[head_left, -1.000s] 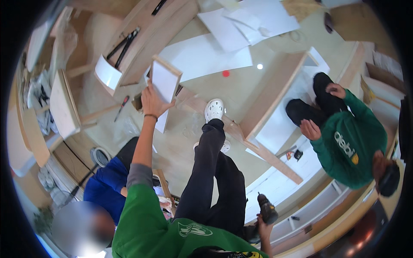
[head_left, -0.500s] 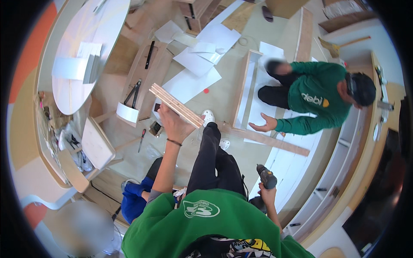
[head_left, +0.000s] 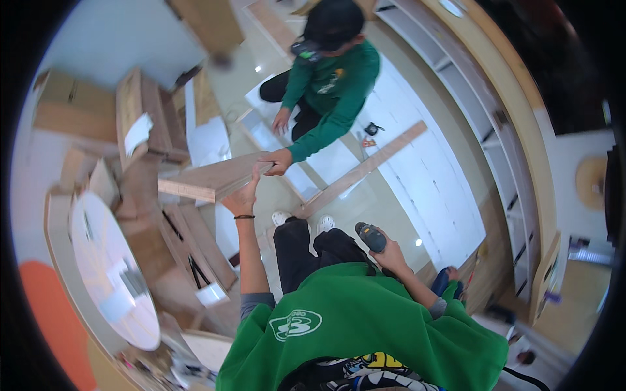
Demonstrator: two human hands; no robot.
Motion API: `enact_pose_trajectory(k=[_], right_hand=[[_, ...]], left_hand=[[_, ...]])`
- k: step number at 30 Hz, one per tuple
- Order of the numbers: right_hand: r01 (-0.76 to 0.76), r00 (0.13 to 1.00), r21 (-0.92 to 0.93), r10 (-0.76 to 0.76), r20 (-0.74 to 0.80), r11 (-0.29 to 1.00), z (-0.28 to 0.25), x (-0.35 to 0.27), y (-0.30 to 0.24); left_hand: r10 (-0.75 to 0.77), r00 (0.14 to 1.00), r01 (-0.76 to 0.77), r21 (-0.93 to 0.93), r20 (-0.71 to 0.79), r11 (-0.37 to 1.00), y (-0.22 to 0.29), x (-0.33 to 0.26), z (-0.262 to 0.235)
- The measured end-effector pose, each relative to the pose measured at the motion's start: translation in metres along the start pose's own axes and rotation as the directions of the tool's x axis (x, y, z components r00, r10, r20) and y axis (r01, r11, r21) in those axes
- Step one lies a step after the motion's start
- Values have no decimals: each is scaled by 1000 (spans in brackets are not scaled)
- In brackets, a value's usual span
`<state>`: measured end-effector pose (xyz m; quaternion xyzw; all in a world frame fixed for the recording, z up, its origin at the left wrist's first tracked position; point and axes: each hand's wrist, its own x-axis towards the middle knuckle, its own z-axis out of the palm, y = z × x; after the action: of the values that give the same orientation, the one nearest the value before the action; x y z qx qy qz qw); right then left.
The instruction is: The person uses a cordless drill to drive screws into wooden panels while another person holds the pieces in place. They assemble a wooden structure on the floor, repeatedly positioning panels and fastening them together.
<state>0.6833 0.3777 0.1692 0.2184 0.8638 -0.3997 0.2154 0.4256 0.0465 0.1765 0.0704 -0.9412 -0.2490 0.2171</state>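
My left hand [head_left: 241, 201] is raised in front of me, its fingers under and against a thick brown wooden board [head_left: 218, 176] with pale layered edges. A co-worker's hand [head_left: 279, 161] grips the same board at its right end, so both of us have hold of it. Lower and to the right, my right hand [head_left: 391, 255] is closed round the handle of a dark cordless drill [head_left: 372, 237], which points up and to the left. Part of my left fingers is hidden behind the board.
Across from me crouches a co-worker in green [head_left: 336, 98]. A long wooden strip [head_left: 375, 166] lies beside large white panels [head_left: 430, 195] on the floor. Low white shelving [head_left: 479, 124] runs along the right. At left stand an oval white table [head_left: 111, 270] and brown wooden parts [head_left: 189, 241].
My view has swung to the right. The board, held in my left hand alone before, now reaches the co-worker, whose hand has closed on its end. The drill stays in my right hand.
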Motion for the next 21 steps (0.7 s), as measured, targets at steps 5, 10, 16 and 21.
enact_pose_trajectory(k=[5,10,16,21], right_hand=[[-14,991,74,23,-131,997,-5,-25,11],[-117,978,83,130,-165,990,-5,-47,15],[-180,937,259,245,-248,949,17,-61,22],[-208,934,250,268,-236,946,39,-29,-19]], left_hand=[[41,981,83,-609,188,789,14,-6,68],[131,968,-176,210,214,962,23,-18,104],[-159,605,-328,426,780,843,-41,-110,139],[-244,350,39,246,905,968,-148,-144,106]])
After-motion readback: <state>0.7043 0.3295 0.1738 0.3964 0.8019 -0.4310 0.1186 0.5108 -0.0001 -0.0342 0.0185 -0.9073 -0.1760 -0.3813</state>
